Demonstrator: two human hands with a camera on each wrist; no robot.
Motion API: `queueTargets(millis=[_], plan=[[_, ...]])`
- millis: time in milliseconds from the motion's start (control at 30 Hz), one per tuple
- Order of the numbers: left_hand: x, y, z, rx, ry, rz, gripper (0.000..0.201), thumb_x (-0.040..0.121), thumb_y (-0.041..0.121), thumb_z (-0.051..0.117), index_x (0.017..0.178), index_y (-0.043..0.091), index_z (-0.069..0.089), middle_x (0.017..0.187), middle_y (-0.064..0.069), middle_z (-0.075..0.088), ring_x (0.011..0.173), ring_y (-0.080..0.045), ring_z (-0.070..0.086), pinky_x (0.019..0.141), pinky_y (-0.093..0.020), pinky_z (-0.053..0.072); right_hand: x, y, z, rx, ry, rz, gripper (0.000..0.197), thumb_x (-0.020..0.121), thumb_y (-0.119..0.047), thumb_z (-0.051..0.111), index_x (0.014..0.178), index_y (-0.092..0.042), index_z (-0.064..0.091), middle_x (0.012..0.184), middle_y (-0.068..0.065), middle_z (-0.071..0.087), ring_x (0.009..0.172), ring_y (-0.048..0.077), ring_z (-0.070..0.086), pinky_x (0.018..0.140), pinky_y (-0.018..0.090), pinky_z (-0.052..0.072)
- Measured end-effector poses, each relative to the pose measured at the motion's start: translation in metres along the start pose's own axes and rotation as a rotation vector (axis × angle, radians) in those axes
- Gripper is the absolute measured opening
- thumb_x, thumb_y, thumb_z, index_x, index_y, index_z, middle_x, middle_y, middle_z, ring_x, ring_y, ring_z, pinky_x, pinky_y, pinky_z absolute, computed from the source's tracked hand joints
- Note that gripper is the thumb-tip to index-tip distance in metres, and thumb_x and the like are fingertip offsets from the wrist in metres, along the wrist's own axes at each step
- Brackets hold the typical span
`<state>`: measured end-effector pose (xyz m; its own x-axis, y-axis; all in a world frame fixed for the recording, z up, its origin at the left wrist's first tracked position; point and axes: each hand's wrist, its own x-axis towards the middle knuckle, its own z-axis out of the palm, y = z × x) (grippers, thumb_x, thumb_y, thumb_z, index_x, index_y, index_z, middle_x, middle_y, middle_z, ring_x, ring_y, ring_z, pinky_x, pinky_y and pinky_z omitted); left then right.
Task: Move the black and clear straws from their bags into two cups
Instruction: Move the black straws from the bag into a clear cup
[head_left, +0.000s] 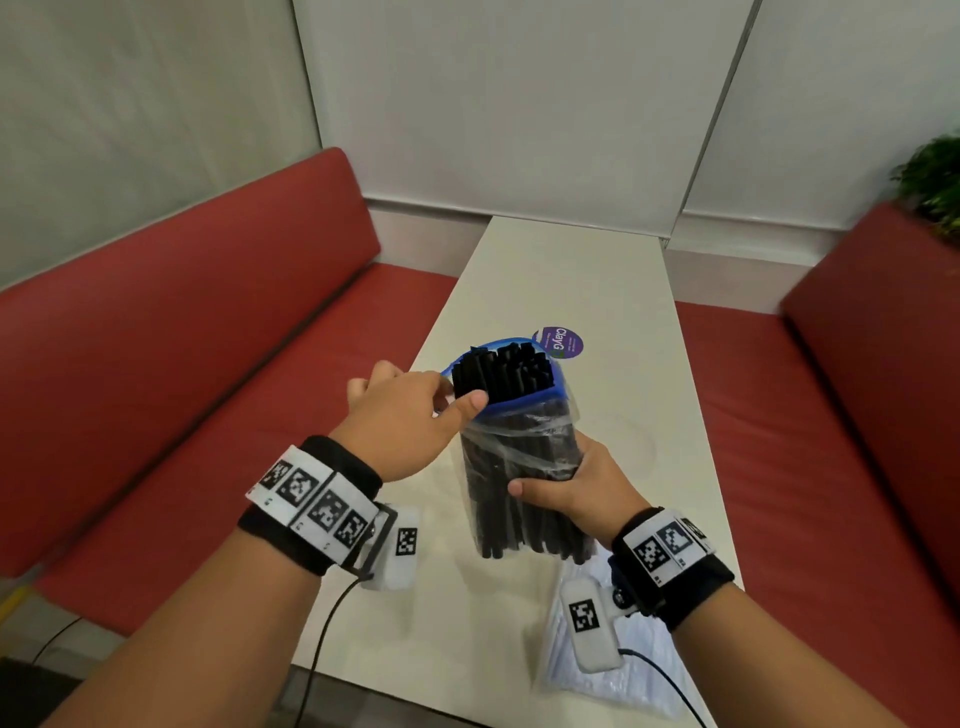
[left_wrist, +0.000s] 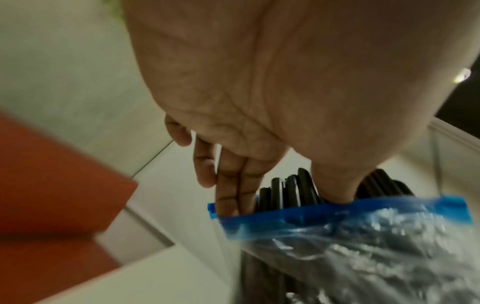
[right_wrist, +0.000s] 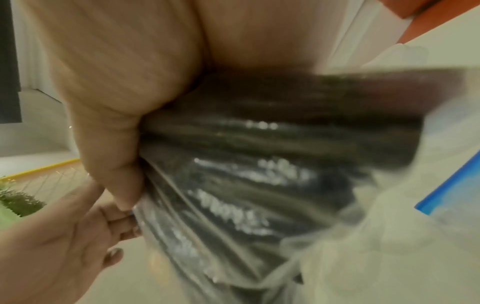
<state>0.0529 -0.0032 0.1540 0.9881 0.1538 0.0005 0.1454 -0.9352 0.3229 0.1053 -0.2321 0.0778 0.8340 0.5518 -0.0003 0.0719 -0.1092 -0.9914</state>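
Black straws (head_left: 498, 374) stand bundled in a clear zip bag (head_left: 519, 441) with a blue top edge, held upright over the white table (head_left: 561, 280). My right hand (head_left: 550, 483) grips the bag around its middle. My left hand (head_left: 460, 395) pinches some straw tops at the open mouth, thumb in front and fingers behind. In the left wrist view, the left hand (left_wrist: 283, 197) has fingers inside the blue rim beside the black straws (left_wrist: 291, 189). The right wrist view is filled by the crinkled bag (right_wrist: 259, 174) under my right hand (right_wrist: 124, 205). A bag of clear straws (head_left: 623, 675) lies on the table under my right wrist.
A round purple label (head_left: 558, 343) shows just behind the bag. A faint clear round outline (head_left: 636, 447), perhaps a cup, sits right of the bag. Red benches (head_left: 182, 364) flank the narrow table on both sides. A plant (head_left: 935, 176) is at the far right.
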Motion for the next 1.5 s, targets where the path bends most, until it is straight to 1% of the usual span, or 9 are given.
queueTargets(millis=[133, 267, 433, 600, 733, 967, 1100, 1300, 1500], plan=[[0.002, -0.004, -0.005, -0.300, -0.160, 0.104, 0.042, 0.083, 0.082, 0.039, 0.103, 0.051, 0.057, 0.097, 0.019, 0.064, 0.102, -0.011, 0.049, 0.089, -0.029, 0.037, -0.003, 0.000, 0.002, 0.042, -0.099, 0.010, 0.046, 0.078, -0.001, 0.085, 0.120, -0.013, 0.071, 0.112, 0.006, 0.080, 0.106, 0.022, 0.076, 0.091, 0.032, 0.060], [0.006, -0.006, -0.007, -0.525, -0.193, 0.130, 0.034, 0.076, 0.074, 0.065, 0.097, 0.047, 0.060, 0.087, 0.016, 0.054, 0.071, 0.004, 0.051, 0.070, -0.018, 0.038, -0.004, 0.001, 0.001, 0.057, -0.143, 0.006, 0.044, 0.075, -0.007, 0.085, 0.117, -0.016, 0.075, 0.115, 0.010, 0.079, 0.110, 0.028, 0.074, 0.098, 0.040, 0.058], [0.007, -0.009, 0.000, -0.551, -0.238, 0.123, 0.076, 0.061, 0.076, 0.069, 0.125, 0.037, 0.062, 0.118, 0.019, 0.063, 0.109, -0.001, 0.057, 0.088, -0.023, 0.043, -0.002, 0.003, -0.001, 0.045, -0.134, -0.020, 0.045, 0.079, -0.001, 0.083, 0.120, -0.015, 0.072, 0.115, 0.009, 0.079, 0.109, 0.026, 0.075, 0.097, 0.040, 0.059], [0.005, 0.002, 0.007, -0.792, -0.111, 0.139, 0.048, 0.074, 0.037, 0.087, 0.116, 0.031, 0.066, 0.111, 0.013, 0.072, 0.106, 0.006, 0.064, 0.094, -0.018, 0.048, 0.004, 0.002, -0.002, 0.002, 0.015, -0.067, 0.045, 0.076, 0.004, 0.085, 0.117, -0.010, 0.073, 0.106, 0.007, 0.081, 0.097, 0.021, 0.078, 0.085, 0.033, 0.061], [0.008, 0.006, 0.009, -0.911, -0.083, 0.163, 0.051, 0.073, 0.042, 0.086, 0.118, 0.026, 0.069, 0.115, 0.008, 0.075, 0.115, -0.009, 0.066, 0.107, -0.040, 0.049, 0.006, 0.007, -0.004, 0.113, 0.091, -0.064, 0.046, 0.075, 0.006, 0.085, 0.114, -0.014, 0.074, 0.109, 0.006, 0.081, 0.102, 0.021, 0.077, 0.089, 0.035, 0.061], [0.014, 0.013, 0.003, -0.831, -0.116, 0.309, 0.013, 0.083, 0.037, 0.079, 0.091, 0.036, 0.069, 0.084, 0.021, 0.069, 0.085, -0.001, 0.064, 0.081, -0.018, 0.046, 0.009, 0.009, -0.009, 0.127, 0.086, -0.059, 0.042, 0.075, 0.005, 0.085, 0.113, -0.009, 0.075, 0.108, 0.010, 0.081, 0.102, 0.026, 0.077, 0.087, 0.037, 0.062], [0.020, 0.014, 0.003, -0.800, -0.161, 0.356, 0.016, 0.085, 0.030, 0.079, 0.080, 0.037, 0.065, 0.071, 0.024, 0.063, 0.072, 0.004, 0.059, 0.069, -0.009, 0.042, 0.009, 0.012, -0.011, 0.144, 0.098, -0.059, 0.040, 0.074, 0.006, 0.085, 0.109, -0.011, 0.076, 0.105, 0.009, 0.082, 0.099, 0.023, 0.078, 0.084, 0.031, 0.062], [0.027, 0.010, 0.002, -0.869, -0.217, 0.323, 0.018, 0.082, 0.029, 0.078, 0.077, 0.024, 0.063, 0.062, 0.020, 0.055, 0.061, 0.001, 0.051, 0.061, -0.009, 0.040, 0.009, 0.017, -0.013, 0.110, 0.054, -0.050, 0.038, 0.074, 0.003, 0.086, 0.105, -0.017, 0.078, 0.105, 0.005, 0.082, 0.100, 0.021, 0.078, 0.086, 0.031, 0.062], [0.031, 0.013, -0.002, -1.063, 0.020, 0.268, 0.015, 0.080, 0.029, 0.078, 0.085, 0.020, 0.067, 0.069, 0.017, 0.067, 0.071, -0.002, 0.063, 0.068, -0.014, 0.050, 0.012, 0.023, -0.014, 0.142, 0.057, -0.010, 0.038, 0.075, 0.002, 0.086, 0.110, -0.009, 0.076, 0.105, 0.007, 0.082, 0.100, 0.021, 0.078, 0.085, 0.031, 0.062]])
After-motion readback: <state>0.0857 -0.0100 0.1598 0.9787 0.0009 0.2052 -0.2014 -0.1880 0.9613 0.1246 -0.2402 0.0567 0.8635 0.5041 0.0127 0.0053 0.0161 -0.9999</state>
